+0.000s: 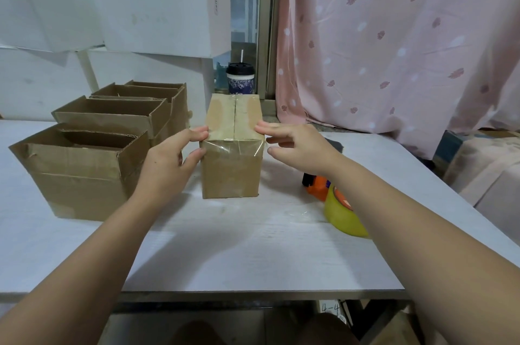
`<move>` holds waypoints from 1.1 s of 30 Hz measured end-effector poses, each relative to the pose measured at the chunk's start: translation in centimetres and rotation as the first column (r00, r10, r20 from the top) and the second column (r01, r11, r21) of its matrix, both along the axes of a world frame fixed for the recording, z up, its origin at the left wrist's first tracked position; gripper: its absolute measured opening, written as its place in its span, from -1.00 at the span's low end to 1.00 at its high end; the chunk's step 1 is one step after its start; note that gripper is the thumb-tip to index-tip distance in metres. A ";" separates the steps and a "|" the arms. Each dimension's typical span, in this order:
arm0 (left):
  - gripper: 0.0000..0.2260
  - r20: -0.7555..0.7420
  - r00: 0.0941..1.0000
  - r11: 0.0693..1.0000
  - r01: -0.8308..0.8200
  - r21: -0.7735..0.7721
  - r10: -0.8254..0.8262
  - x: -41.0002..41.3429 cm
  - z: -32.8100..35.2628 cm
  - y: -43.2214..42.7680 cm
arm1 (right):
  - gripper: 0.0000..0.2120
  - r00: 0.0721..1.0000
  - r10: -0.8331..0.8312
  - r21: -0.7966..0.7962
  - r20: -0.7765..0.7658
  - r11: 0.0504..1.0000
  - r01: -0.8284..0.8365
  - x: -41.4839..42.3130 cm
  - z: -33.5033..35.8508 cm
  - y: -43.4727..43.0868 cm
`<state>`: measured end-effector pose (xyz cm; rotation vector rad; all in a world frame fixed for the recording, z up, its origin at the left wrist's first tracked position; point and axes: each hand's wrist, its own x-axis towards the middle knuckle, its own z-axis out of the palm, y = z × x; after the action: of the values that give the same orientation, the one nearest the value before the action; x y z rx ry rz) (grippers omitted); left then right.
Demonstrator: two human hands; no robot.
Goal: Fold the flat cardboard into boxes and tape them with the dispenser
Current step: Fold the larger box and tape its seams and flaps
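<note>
A closed brown cardboard box (232,167) stands in the middle of the white table (225,246), with clear tape along its top seam and over the near edge. My left hand (166,162) touches the box's near left corner, fingertips on the top edge and thumb on the side. My right hand (292,145) hovers at the near right corner, fingers relaxed and spread, fingertips at the box's edge. The orange tape dispenser (318,187) with its yellowish tape roll (342,212) lies on the table to the right, partly hidden by my right forearm.
Three open-topped cardboard boxes (81,170) stand in a row at the left. A lidded cup with a straw (240,79) stands behind the taped box. White cartons are stacked against the back wall, and a pink curtain (394,35) hangs at the right.
</note>
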<state>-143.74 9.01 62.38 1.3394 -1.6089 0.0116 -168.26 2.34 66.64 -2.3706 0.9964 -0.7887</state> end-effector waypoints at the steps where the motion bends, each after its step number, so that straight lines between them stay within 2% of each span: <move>1: -0.79 0.005 1.000 1.000 0.005 -0.002 -0.004 0.0 0.0 0.0 | -0.54 1.000 0.003 -0.002 -0.002 1.000 -0.003 0.0 0.1 0.0; 5: -0.79 0.031 0.999 1.000 0.029 -0.007 -0.029 0.0 0.3 -0.2 | -0.56 1.000 0.004 0.001 0.001 1.000 -0.004 0.0 0.2 -0.3; 20: -0.79 -0.071 0.994 0.996 0.082 0.016 -0.081 -0.2 0.3 -0.5 | -0.55 0.992 -0.069 0.027 0.105 0.997 0.067 0.8 -0.5 -0.5; 25: -0.75 -0.073 0.994 0.997 0.081 -0.006 -0.081 -1.0 -0.2 -0.8 | -0.67 0.999 -0.053 -0.045 -0.009 0.998 0.052 1.2 0.0 -0.8; 28: -0.77 -0.092 0.995 0.999 0.040 -0.026 -0.042 -1.2 -0.1 -1.2 | -0.67 0.996 -0.082 -0.094 -0.018 0.992 0.080 1.7 -0.6 -0.8; 31: -0.76 -0.065 0.998 1.000 0.022 0.015 -0.021 -1.0 0.0 -1.3 | -0.57 0.993 -0.079 -0.154 -0.084 0.986 0.066 1.5 -0.8 -0.8; 33: -0.67 -0.030 0.999 0.996 0.045 0.076 -0.043 -0.7 0.3 -0.9 | -0.41 0.987 -0.048 -0.159 -0.156 0.987 0.023 1.2 -0.5 -0.5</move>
<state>-144.44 8.10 62.69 1.3564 -1.6288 -0.0961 -167.08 1.79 66.14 -2.5917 1.0784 -0.7239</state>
